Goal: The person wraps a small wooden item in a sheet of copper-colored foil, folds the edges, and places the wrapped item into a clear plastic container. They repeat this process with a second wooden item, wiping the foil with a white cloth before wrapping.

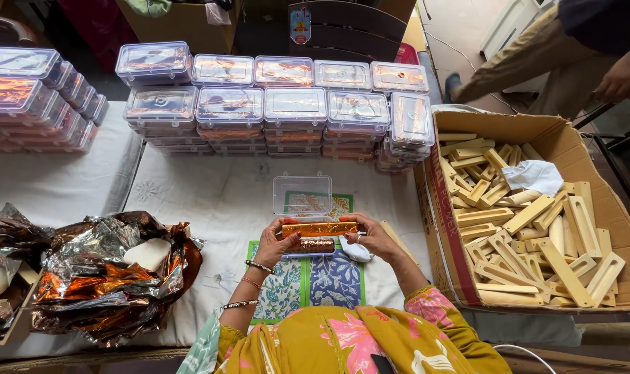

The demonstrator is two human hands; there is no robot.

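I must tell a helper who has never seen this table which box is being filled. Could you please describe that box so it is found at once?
Start at the white-clothed table, below the stacked rows of closed clear boxes. At the middle of the near edge, the left hand and right hand hold an orange foil bar over the small clear box. It alone stands with its lid open.

1. Stacks of lidded clear boxes (280, 104) are standing in rows at the back of the counter (211, 201), with more stacks (34, 97) sitting at the far left.
2. A cardboard carton (578, 145) is sitting at the right, holding wooden pieces (536, 235) and a white cloth (533, 174).
3. Crumpled foil (107, 270) is lying at the left.
4. Another person (557, 48) is standing beyond the carton.
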